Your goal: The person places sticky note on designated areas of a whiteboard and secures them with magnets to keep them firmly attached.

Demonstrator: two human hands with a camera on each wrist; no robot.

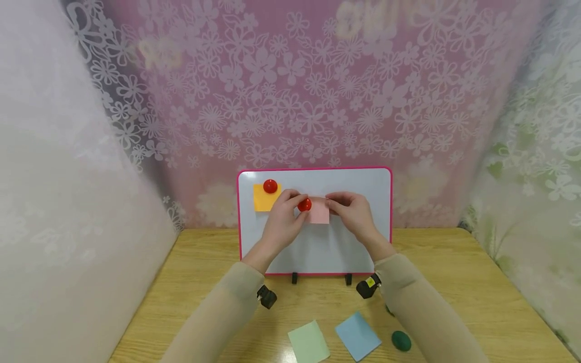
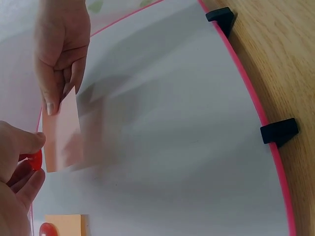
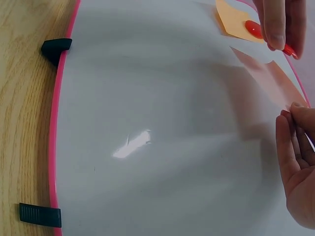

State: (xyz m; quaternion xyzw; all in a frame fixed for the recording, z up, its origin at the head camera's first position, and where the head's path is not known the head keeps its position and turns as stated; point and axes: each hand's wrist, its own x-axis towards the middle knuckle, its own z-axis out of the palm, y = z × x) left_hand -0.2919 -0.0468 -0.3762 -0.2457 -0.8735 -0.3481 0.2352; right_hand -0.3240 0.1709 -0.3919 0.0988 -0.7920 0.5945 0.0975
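My left hand pinches a round red magnet between thumb and fingers, in front of the whiteboard. Just right of it, my right hand pinches the edge of a pink sticky note. From the right wrist view, the pink note appears bent and partly off the board, with the left hand's magnet apart from it. On the board's upper left, an orange sticky note hangs under a second red magnet.
Two black feet, one a black clip, support the pink-framed board's lower edge. On the wooden table lie a green sticky note, a blue pad of notes and a dark green magnet. Patterned curtains surround the table.
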